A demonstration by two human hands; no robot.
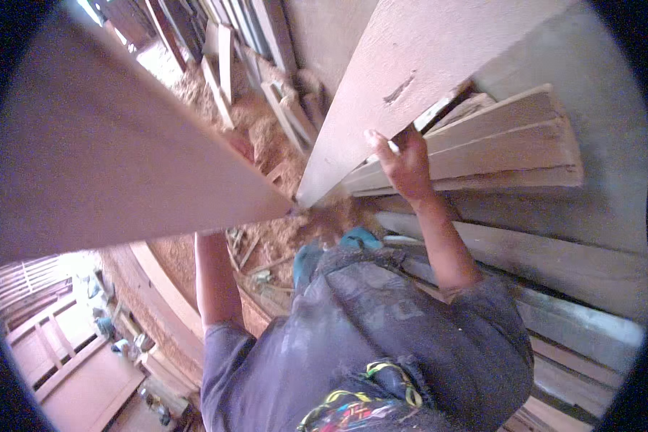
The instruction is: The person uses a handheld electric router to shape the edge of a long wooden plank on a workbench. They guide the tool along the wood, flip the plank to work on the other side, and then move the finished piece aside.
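Only the right hand (405, 162) shows, fingers clamped on a plank (381, 79); left hidden.

Right hand (405, 162) raised, fingers curled

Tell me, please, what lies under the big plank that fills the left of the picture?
Under the big plank a bare forearm rises and disappears behind it, so the left hand is covered. Past its tip lie sawdust and wood offcuts. The right hand holds the other plank's edge.
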